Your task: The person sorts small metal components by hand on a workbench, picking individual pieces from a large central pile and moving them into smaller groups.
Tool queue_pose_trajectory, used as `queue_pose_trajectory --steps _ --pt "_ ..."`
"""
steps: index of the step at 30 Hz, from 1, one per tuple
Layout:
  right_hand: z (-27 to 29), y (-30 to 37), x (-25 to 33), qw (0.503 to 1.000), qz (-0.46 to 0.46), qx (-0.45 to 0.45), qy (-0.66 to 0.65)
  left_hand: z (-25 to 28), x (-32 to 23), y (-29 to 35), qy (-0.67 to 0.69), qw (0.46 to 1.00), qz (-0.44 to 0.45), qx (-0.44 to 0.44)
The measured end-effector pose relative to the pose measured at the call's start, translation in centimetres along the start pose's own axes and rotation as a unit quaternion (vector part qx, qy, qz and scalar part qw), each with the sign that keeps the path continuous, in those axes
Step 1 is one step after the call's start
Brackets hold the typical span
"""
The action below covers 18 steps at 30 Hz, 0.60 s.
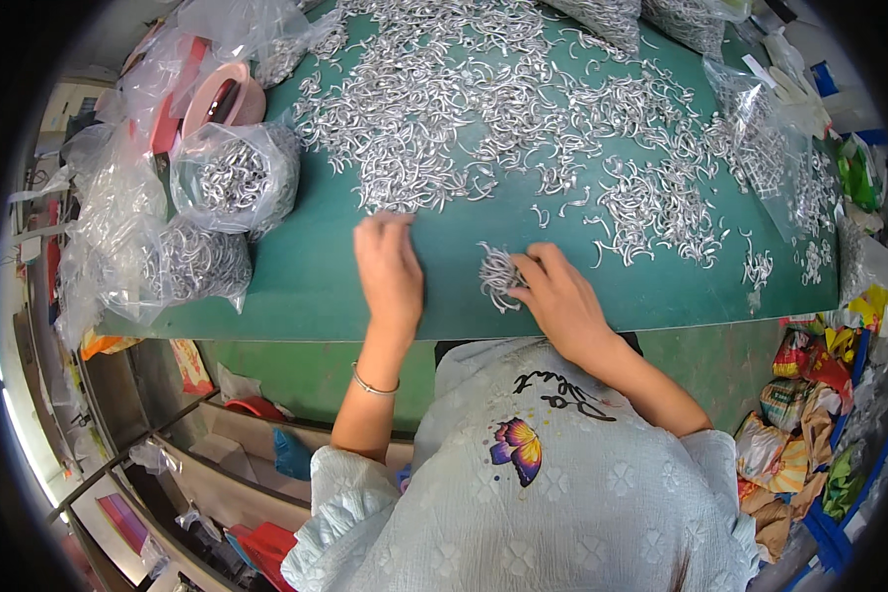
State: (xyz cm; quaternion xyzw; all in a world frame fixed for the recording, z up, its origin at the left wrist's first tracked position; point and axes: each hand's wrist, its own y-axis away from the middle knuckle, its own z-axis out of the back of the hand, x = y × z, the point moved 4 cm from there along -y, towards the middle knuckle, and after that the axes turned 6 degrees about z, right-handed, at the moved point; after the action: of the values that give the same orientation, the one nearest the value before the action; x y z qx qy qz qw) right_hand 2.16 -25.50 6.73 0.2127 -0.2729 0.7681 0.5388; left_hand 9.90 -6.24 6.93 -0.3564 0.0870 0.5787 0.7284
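Small silvery curved metal pieces (414,109) lie spread in a wide heap over the green table. My left hand (390,266) is at the near edge of this heap, its fingers bent down together and slightly blurred; what they hold, if anything, is hidden. To the right, close to the table's front edge, my right hand (562,301) has thumb and fingers closed on the side of a small pile of curved metal pieces (496,278). That pile sits apart from the large heap. A second cluster of pieces (651,212) lies beyond my right hand.
Clear plastic bags filled with pieces (235,178) stand at the table's left, next to a pink container (225,96). Another bag (760,138) lies at the right. A drawer unit (257,459) is below left; colourful packages (794,405) are stacked at the right.
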Motion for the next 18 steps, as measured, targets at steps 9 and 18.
queue_pose_trajectory --steps 9,18 --pt "1.9 -0.1 0.6 1.0 0.0 -0.013 0.025 3.9 2.8 3.0 -0.061 0.992 0.111 -0.026" --pt "-3.2 -2.9 3.1 0.997 0.049 0.038 0.035 3.4 1.3 4.8 0.067 0.986 0.147 0.045"
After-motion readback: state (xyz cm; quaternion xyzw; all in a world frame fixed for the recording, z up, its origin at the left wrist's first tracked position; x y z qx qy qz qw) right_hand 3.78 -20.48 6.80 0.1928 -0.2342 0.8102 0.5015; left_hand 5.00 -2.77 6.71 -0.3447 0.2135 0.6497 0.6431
